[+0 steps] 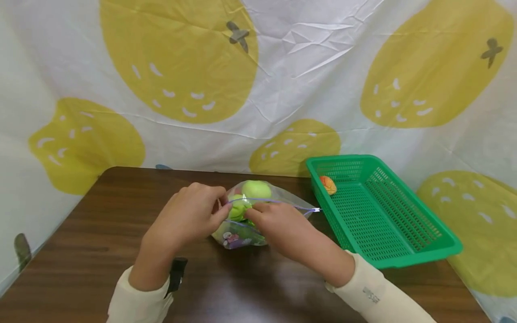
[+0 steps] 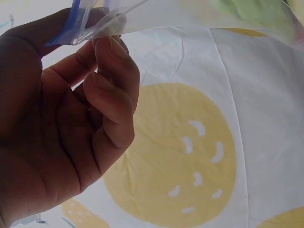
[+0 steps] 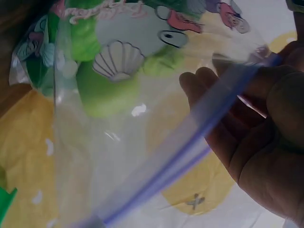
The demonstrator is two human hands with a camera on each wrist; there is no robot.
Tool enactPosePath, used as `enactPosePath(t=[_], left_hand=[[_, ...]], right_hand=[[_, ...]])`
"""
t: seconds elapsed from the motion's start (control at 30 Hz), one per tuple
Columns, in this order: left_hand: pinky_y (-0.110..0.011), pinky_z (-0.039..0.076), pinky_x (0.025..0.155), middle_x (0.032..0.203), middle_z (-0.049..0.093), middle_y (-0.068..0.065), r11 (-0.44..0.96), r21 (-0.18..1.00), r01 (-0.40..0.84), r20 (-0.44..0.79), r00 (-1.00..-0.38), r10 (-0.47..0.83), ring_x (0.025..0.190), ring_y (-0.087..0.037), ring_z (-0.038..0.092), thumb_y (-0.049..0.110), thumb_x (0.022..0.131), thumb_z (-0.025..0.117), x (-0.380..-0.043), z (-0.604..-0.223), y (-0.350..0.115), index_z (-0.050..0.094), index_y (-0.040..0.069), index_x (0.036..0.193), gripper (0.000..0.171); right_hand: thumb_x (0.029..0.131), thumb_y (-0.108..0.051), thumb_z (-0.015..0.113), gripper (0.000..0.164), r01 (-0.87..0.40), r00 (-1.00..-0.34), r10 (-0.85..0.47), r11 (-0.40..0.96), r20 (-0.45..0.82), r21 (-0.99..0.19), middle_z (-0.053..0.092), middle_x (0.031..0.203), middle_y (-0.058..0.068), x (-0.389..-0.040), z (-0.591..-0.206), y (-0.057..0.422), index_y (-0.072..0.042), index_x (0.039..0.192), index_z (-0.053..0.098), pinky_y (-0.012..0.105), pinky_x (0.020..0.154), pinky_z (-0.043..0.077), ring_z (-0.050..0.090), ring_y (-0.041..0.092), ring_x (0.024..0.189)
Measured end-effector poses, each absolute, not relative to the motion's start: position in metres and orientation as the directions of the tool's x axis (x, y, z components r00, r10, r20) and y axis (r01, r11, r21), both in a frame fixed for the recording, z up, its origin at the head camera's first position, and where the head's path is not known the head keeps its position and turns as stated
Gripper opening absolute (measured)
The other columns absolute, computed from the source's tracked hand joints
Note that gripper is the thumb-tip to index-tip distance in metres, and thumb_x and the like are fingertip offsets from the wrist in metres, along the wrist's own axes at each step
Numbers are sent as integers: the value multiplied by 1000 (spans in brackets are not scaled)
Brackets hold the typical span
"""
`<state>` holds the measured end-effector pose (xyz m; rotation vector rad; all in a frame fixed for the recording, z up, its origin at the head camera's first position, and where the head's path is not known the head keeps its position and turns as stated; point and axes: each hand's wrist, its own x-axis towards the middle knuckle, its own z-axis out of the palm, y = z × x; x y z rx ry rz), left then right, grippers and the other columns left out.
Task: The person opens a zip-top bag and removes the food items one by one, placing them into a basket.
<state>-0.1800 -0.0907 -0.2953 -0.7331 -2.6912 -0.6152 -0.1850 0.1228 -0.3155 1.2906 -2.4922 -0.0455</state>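
Observation:
A clear zip bag (image 1: 286, 197) with purple seal lines and printed cartoon figures sits on the table, its mouth towards me. Several green things are inside, among them a pale green round one (image 1: 256, 189). My left hand (image 1: 187, 217) pinches the left end of the bag's mouth between thumb and fingers. On the front seal edge, my right hand (image 1: 284, 226) pinches the plastic, its fingertips partly hidden in the head view. A white slider (image 1: 317, 210) sits at the right end of the seal. In the right wrist view a shell print (image 3: 118, 61) shows on the bag.
A green plastic basket (image 1: 416, 258) stands right of the bag, close to its slider end. One small orange-yellow piece (image 1: 328, 185) lies in its back left corner. The dark wooden table (image 1: 101, 251) ends at a fruit-print cloth (image 1: 282, 103) behind.

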Motion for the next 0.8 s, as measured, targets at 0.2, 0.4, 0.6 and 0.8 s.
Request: enactPosePath(t=[0.2, 0.4, 0.6, 0.8], left_hand=[[-34, 49, 49, 65, 66, 4, 780, 324, 535, 364, -832, 419, 55, -9, 55, 17, 86, 68, -178, -295, -90, 70, 14, 76, 10], [-35, 48, 48, 62, 64, 5, 782, 303, 545, 389, -820, 420, 55, -11, 55, 17, 85, 68, -177, -295, -88, 69, 16, 74, 11], [-36, 50, 49, 62, 65, 5, 776, 299, 555, 396, -812, 429, 56, -11, 56, 17, 84, 69, -177, -296, -86, 70, 16, 74, 10], [-35, 47, 47, 60, 63, 6, 784, 295, 545, 389, -819, 423, 54, -11, 54, 18, 85, 68, -176, -296, -86, 70, 16, 75, 11]], right_hand=[[72, -16, 85, 36, -788, -576, -785, 607, 227, 103, 67, 90, 3, -194, -325, 115, -12, 103, 67, 40, 64, 59, 66, 22, 75], [69, -19, 86, 43, -801, -588, -798, 597, 130, 43, 69, 96, 0, -201, -332, 109, -16, 109, 70, 37, 73, 59, 65, 17, 82], [64, -20, 89, 55, -814, -577, -812, 580, 87, 23, 71, 109, -2, -207, -340, 102, -21, 116, 70, 38, 80, 58, 65, 16, 92], [66, -20, 84, 46, -823, -565, -821, 568, 81, 13, 70, 111, -4, -212, -350, 95, -19, 110, 69, 39, 78, 59, 64, 15, 91]])
